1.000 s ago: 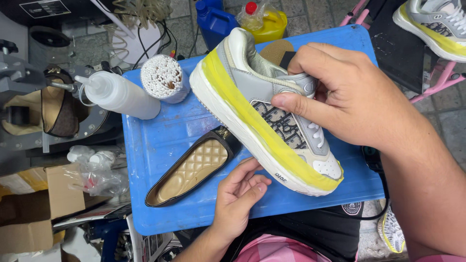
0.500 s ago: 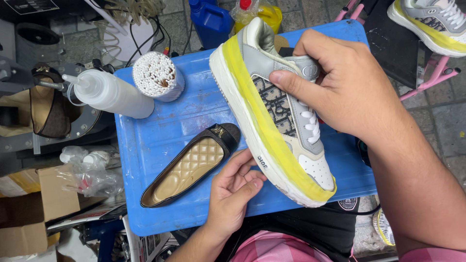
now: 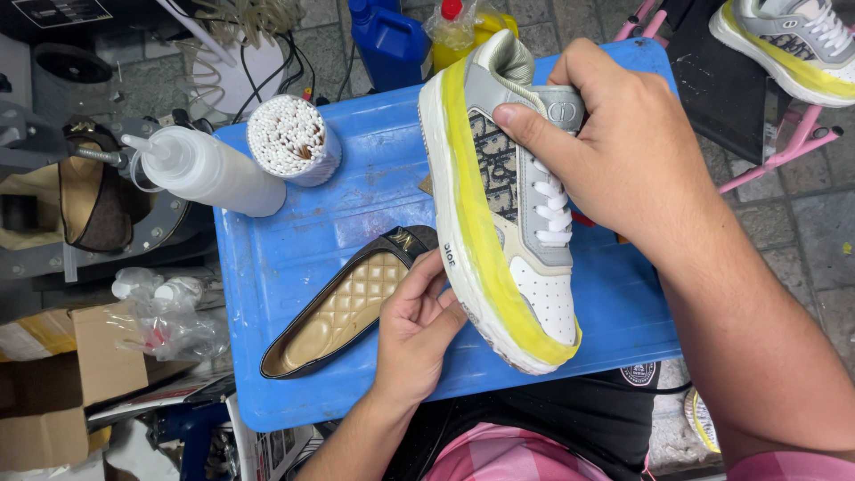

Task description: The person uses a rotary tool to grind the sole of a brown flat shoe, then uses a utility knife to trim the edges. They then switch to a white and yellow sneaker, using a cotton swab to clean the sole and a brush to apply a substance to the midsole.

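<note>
Worked over a blue plastic counter (image 3: 294,258) set on a tiled floor amid clutter. Held the sneaker (image 3: 499,205) tilted on edge above it, heel away from the body: right hand (image 3: 623,151) clamped over tongue and collar, thumb pressed on the side panel; left hand (image 3: 414,325) cupped under the yellow-smeared sole near the toe. Looked light, stiff in the sole, soft above; yellow band possibly wet, so best gripped by the upper. Left of that hand lay a quilted flat shoe (image 3: 343,312); beyond it, a squeeze bottle (image 3: 209,169) and a tub of cotton swabs (image 3: 292,138).
</note>
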